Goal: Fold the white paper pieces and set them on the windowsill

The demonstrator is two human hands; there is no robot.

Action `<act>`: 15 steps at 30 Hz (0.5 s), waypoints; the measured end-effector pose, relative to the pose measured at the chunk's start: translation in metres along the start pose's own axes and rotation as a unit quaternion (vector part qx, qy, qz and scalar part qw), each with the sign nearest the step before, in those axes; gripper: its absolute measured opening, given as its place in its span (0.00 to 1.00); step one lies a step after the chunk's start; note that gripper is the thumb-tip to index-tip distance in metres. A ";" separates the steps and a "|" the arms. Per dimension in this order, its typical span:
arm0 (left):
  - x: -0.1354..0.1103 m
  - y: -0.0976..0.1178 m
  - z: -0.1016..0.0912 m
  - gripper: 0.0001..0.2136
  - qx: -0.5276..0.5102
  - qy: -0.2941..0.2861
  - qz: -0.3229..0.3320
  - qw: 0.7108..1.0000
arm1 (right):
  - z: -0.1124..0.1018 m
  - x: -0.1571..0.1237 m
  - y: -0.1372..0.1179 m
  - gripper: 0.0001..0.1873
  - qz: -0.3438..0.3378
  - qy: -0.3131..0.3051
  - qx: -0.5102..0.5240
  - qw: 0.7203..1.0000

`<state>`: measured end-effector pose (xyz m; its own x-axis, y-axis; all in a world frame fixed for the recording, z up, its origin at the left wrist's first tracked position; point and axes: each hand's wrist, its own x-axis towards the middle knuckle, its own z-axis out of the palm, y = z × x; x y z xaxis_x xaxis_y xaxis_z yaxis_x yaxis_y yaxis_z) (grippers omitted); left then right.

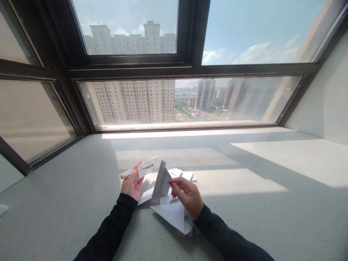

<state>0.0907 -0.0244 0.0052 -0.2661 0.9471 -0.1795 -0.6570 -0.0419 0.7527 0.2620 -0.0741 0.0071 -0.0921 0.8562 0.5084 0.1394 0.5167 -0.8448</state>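
My left hand (131, 185) is raised a little above the sill and its fingers are closed on a small folded white paper plane (141, 168), held pointing right and up. Next to it my right hand (187, 197) pinches the edge of a larger folded white paper (161, 181) that stands up on its edge. Under and in front of my right hand lies a flat triangular folded paper (172, 214). More white folded sheets (185, 175) lie just beyond my right hand. Both arms wear dark sleeves.
The papers rest on a wide pale stone window sill (258, 203), partly in sunlight. A dark-framed window (190, 69) runs along the far edge, with tall buildings outside. A white wall (326, 101) closes the right side. A small white object (3, 209) lies at the far left.
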 end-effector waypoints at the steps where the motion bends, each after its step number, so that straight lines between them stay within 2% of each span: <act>1: -0.001 0.001 0.000 0.06 0.005 0.000 0.000 1.000 | 0.000 0.001 0.000 0.09 0.038 0.016 0.062 0.997; 3: -0.004 0.000 0.002 0.06 0.021 -0.010 0.001 1.000 | 0.000 0.003 -0.001 0.10 0.080 0.039 0.150 0.985; 6: -0.013 -0.005 0.007 0.07 0.057 -0.051 0.009 0.997 | 0.001 0.004 -0.001 0.12 0.105 0.057 0.212 0.970; 9: -0.024 -0.011 0.013 0.11 0.094 -0.096 -0.013 0.991 | 0.000 0.005 0.002 0.12 0.126 0.077 0.234 0.961; 15: -0.037 -0.016 0.020 0.14 0.113 -0.111 -0.045 0.986 | -0.006 0.006 0.020 0.10 0.130 0.159 0.230 0.951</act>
<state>0.1248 -0.0529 0.0124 -0.0354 0.9912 -0.1278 -0.4903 0.0942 0.8664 0.2699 -0.0588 -0.0054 0.1990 0.9514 0.2349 -0.3361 0.2914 -0.8956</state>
